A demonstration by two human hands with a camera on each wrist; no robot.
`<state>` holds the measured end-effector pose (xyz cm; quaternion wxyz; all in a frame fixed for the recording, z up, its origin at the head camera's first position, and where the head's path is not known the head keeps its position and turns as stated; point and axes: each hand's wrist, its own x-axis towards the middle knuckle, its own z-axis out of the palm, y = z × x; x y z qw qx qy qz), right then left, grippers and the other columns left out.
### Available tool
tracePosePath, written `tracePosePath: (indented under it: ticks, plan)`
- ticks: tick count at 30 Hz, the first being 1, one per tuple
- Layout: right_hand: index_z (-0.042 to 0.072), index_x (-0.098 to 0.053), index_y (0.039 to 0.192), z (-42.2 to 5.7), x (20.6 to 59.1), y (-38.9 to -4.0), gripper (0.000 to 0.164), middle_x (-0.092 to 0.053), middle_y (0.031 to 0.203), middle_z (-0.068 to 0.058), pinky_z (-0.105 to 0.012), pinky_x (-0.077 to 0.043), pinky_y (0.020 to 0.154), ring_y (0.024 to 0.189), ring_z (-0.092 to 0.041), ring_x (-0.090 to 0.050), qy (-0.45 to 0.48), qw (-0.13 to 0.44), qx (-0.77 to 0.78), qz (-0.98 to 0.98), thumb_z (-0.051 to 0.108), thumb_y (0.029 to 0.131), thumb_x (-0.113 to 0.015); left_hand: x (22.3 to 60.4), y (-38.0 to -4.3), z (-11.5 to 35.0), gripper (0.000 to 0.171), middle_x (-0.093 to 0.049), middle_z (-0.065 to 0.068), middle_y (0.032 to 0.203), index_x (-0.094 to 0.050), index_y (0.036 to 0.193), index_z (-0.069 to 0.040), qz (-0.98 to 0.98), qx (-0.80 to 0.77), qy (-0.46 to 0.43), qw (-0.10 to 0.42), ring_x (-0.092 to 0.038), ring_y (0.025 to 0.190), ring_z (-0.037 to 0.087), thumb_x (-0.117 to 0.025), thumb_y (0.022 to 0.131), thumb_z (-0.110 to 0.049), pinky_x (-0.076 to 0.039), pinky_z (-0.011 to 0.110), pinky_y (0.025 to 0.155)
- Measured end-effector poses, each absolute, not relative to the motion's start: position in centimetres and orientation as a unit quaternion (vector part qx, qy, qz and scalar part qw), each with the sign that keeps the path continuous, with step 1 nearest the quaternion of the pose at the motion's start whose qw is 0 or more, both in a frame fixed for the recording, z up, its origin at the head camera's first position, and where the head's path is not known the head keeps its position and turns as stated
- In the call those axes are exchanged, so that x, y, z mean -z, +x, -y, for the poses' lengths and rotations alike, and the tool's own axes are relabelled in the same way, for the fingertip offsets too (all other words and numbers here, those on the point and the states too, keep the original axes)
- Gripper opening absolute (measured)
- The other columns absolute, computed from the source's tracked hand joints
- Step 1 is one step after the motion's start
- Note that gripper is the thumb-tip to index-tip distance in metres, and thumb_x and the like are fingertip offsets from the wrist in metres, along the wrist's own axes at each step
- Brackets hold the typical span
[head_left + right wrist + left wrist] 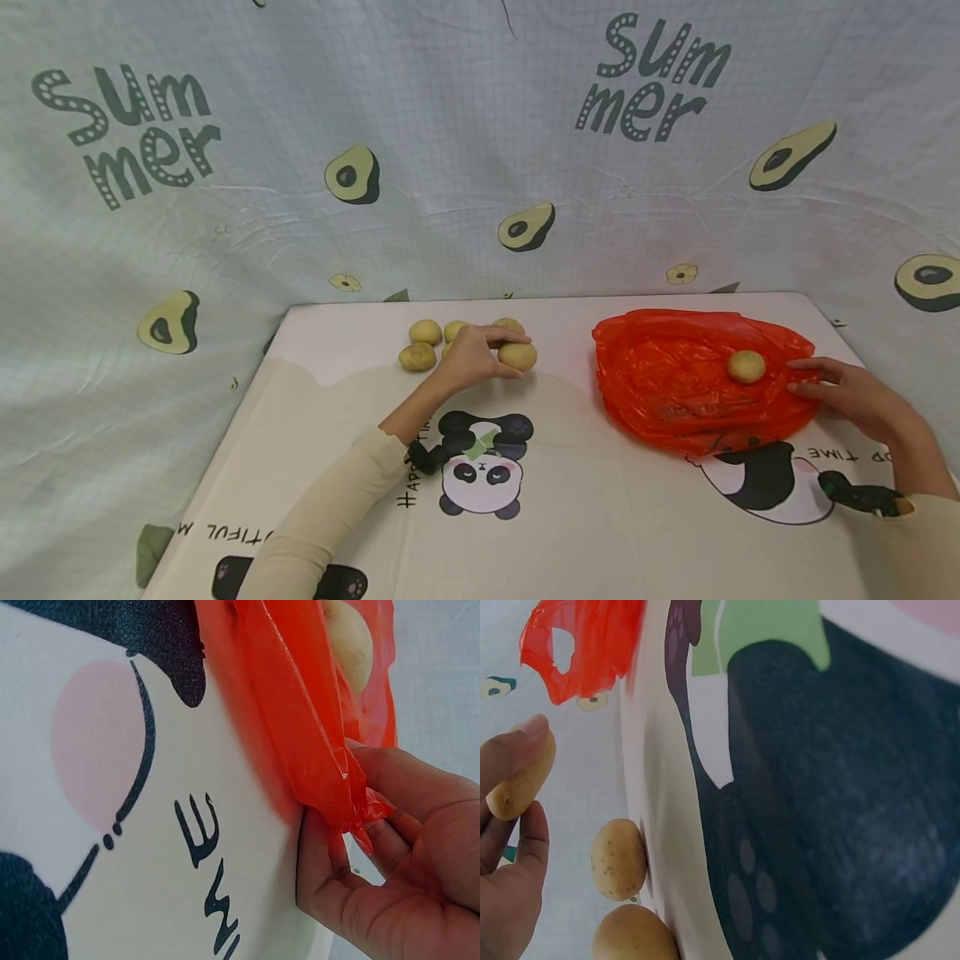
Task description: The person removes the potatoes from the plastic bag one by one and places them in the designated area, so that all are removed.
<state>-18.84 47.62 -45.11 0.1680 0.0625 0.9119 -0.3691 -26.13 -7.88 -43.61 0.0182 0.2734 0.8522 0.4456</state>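
Observation:
Pinched between the thumb and fingers of my left hand (474,358) is a potato (517,357); the left wrist view shows this held potato (526,776) too. Several other potatoes (417,357) lie by that hand at the table's far side, some partly hidden behind it. My right hand (862,396) grips the right edge of a red plastic bag (660,400), whose gathered film shows between the fingers in the right wrist view. One potato (746,367) sits on or in the bag near this hand; which of the two I cannot tell.
A pale cloth with panda prints (482,475) covers the table (585,517). Behind it hangs a curtain (450,225) with avocado and lettering prints. Two loose potatoes, one being a spotted potato (619,859), appear below my hand in the left wrist view.

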Motion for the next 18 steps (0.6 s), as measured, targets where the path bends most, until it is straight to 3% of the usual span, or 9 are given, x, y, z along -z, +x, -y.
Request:
tracePosePath:
  ticks: [12,18]
  plan:
    - [-0.014,-0.025,0.148,-47.46,45.28,-18.89,0.068,-0.022,0.145,-0.048,-0.036,-0.06,0.08,0.123,-0.062,-0.038,0.064,0.161,0.368,-0.914,0.03,0.106,-0.054,43.99,-26.32,7.97,0.049,-0.074,0.005,0.117,-0.078,0.114,-0.011,-0.853,-0.443,0.273,0.033,-0.068,0.105,0.019,-0.096,0.068,-0.013,-0.057,0.037,0.093]
    - [-0.014,-0.025,0.149,-47.64,45.38,-18.97,0.07,-0.021,0.145,-0.048,-0.039,-0.06,0.082,0.123,-0.062,-0.037,0.062,0.163,0.37,-0.913,0.032,0.106,-0.055,44.38,-26.56,7.87,0.049,-0.074,0.005,0.117,-0.079,0.114,-0.012,-0.852,-0.453,0.26,0.036,-0.069,0.104,0.019,-0.095,0.068,-0.011,-0.057,0.037,0.092]
